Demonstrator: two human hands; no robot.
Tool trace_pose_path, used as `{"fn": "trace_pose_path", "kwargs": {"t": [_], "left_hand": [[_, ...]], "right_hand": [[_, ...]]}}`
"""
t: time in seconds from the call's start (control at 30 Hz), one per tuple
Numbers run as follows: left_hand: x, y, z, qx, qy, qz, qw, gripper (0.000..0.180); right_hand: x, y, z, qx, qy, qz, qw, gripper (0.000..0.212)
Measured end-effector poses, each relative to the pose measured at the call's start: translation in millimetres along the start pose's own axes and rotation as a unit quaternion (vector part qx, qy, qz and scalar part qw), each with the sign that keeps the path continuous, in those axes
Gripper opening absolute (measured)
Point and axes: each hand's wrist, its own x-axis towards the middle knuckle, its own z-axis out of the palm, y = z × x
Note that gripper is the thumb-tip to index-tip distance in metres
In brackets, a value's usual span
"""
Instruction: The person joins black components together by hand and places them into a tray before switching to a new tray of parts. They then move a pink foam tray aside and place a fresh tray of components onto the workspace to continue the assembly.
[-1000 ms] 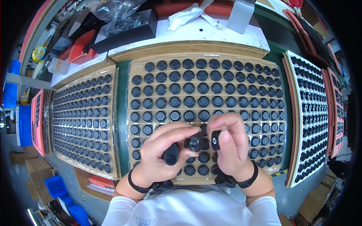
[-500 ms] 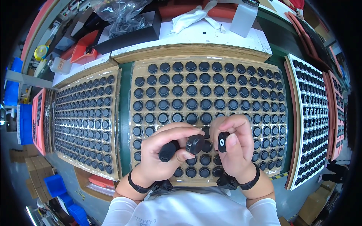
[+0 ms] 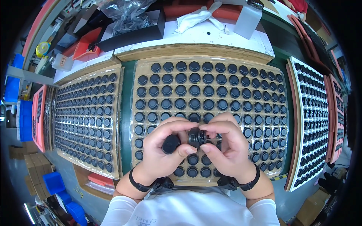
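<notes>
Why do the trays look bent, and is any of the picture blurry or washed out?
In the head view, the fisheye lens bows the middle tray edges and blackens the corners; both hands and the black cap between them look sharp; even lighting, slight glare on the plastic bag.

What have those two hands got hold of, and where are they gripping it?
Both hands pinch one small black round part by its sides, left hand and right hand fingertips meeting on it. The left hand also holds a second black piece in its fingers.
</notes>
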Motion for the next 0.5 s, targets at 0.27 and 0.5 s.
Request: {"fn": "trace_pose_path", "kwargs": {"t": [0.27,0.5], "left_hand": [[-3.8,8.9,-1.2,-0.102,0.043,-0.064,0.992,0.035],[-20.0,12.4,-28.9,-0.156,0.089,-0.056,0.982,0.012]], "right_hand": [[5.6,-12.2,9.4,-0.055,0.015,-0.009,0.998,0.034],[23.3,-40.8,36.0,0.007,0.076,0.104,0.992,0.029]]}}
